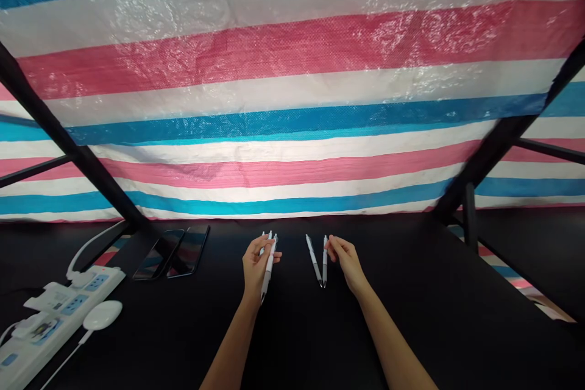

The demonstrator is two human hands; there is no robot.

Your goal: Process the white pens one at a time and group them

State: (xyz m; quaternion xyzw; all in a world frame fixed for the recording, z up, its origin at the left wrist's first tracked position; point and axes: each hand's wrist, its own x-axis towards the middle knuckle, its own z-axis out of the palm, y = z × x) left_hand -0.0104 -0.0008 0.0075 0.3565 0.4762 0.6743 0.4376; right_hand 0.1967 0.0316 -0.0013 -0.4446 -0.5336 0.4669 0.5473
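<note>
My left hand is closed around a small bunch of white click pens with grey grips. Their clicker ends stick up past the fingers, and the tips point down toward me. To the right, two similar pens lie on the black table, a left one and a right one, with their tips close together. My right hand has its fingers pinched at the upper part of the right pen. Its fingertips partly cover that pen's side.
Two dark phones lie at the left. A white power strip with plugs and a round white charger with a cable sit nearer. Black frame bars flank the table, and a striped sheet hangs behind.
</note>
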